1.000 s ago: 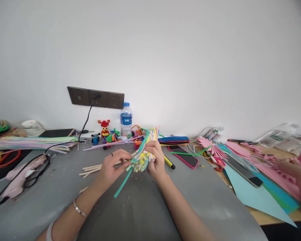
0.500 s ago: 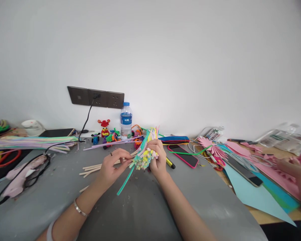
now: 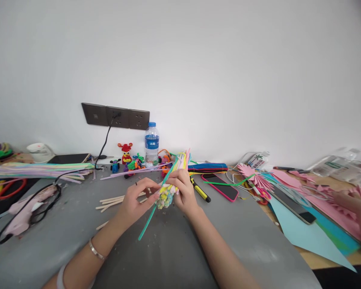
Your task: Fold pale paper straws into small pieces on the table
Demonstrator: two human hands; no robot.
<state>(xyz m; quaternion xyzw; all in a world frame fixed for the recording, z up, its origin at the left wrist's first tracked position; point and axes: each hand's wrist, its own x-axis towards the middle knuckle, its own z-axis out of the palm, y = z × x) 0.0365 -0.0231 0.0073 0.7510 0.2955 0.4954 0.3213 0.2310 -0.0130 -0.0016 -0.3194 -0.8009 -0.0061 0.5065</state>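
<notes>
A bundle of pastel pipe cleaners (image 3: 166, 197) is held above the grey table, its packed cut ends facing me and its far ends fanning up toward the wall. My right hand (image 3: 184, 192) wraps round it from the right. At its left edge, my left hand (image 3: 140, 198) is closed, thumb and fingertips against the bundle. A longer teal pipe cleaner (image 3: 147, 225) sticks out of the bundle and slants down toward me. Exactly which strands the left fingertips pinch is hidden. Several wooden sticks (image 3: 112, 200) lie beyond my left hand.
A pink glue gun (image 3: 24, 216) with a black cord lies left, below a pile of pastel pipe cleaners (image 3: 42, 170). A water bottle (image 3: 152, 144) stands by the wall. A yellow-black cutter (image 3: 201, 190) and a pink-cased phone (image 3: 221, 186) lie right. Another person's hand (image 3: 353, 204) holds pink paper.
The bundle has tilted and shifted slightly left and down, its cut ends turned lower. My right hand has moved left with it, uncovering more of the cutter. My left fingers have closed in on the bundle.
</notes>
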